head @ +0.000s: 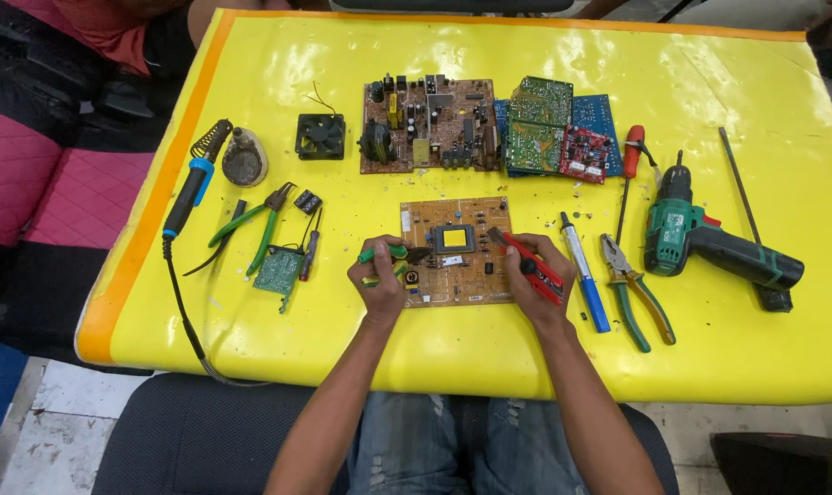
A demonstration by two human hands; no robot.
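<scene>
A tan circuit board (pixel 457 275) with a square black-framed cutout lies on the yellow table (pixel 489 348) in front of me. My left hand (pixel 379 282) grips green-handled pliers (pixel 388 252), their jaws reaching onto the board's left side. My right hand (pixel 532 284) holds red-handled cutters (pixel 533 266), tips pointing up-left at the board near the cutout. Both hands rest on the board's lower edges.
Left: a blue soldering iron (pixel 189 194) with its cable, a round tin (pixel 244 163), green pliers (pixel 268 225), a small green board (pixel 279 269), a black fan (pixel 321 136). Back: a brown board (pixel 427 126), stacked boards (pixel 553 128). Right: a blue desoldering pump (pixel 586 275), pliers (pixel 631 289), a red screwdriver (pixel 632 156), a green drill (pixel 709 243).
</scene>
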